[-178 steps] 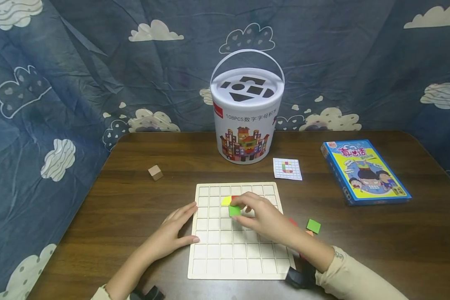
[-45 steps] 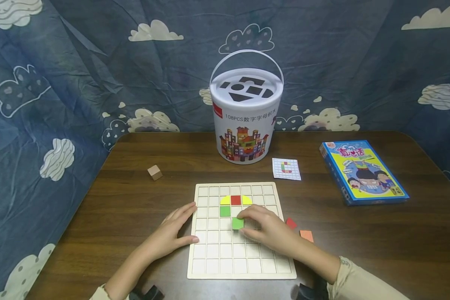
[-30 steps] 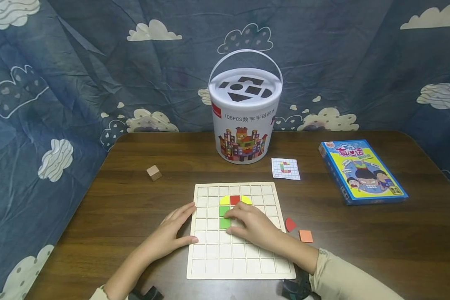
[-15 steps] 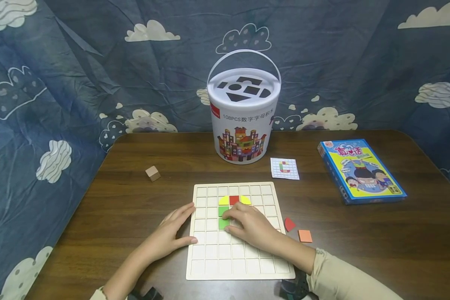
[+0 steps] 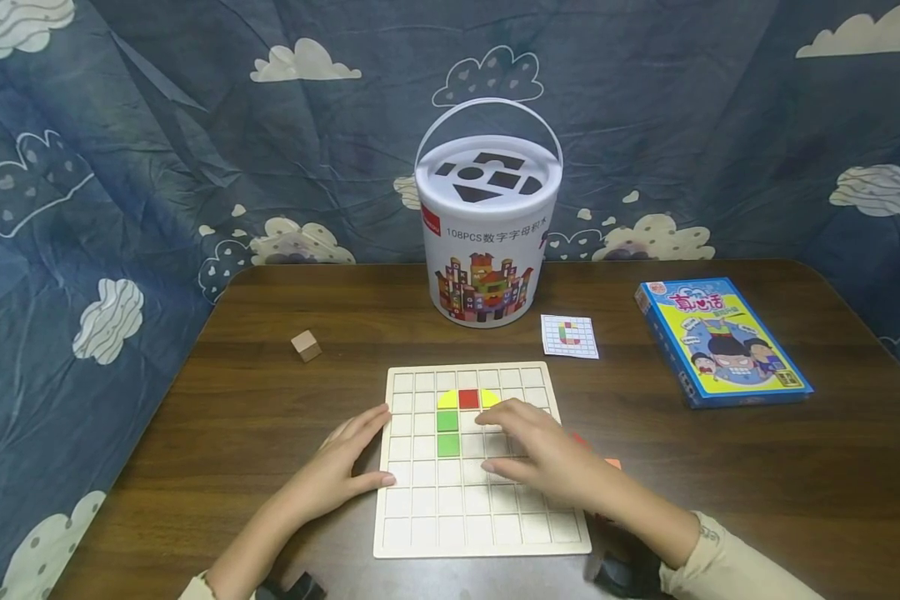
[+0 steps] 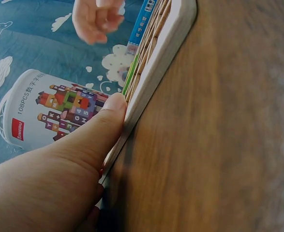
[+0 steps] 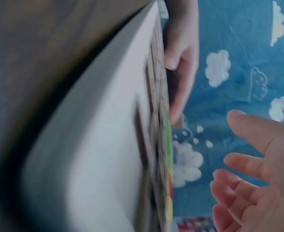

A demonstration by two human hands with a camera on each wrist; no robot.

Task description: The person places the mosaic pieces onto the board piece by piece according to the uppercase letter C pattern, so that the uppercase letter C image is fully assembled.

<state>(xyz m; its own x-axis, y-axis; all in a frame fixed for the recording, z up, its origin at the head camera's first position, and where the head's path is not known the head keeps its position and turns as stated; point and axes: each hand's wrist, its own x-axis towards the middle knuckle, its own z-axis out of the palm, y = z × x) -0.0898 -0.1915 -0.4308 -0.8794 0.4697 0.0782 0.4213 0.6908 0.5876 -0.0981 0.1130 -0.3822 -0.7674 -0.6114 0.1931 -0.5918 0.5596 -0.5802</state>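
Thumb of left hand presses grid board's left edge.

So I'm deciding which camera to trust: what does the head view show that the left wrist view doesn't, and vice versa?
Only the head view shows the coloured tiles' layout: the red tile and two green tiles, plus the wooden cube and pattern card. Only the left wrist view shows the left hand's fingertip pressed against the grid board's edge close up. Both show the bucket, the blue box and the right hand.
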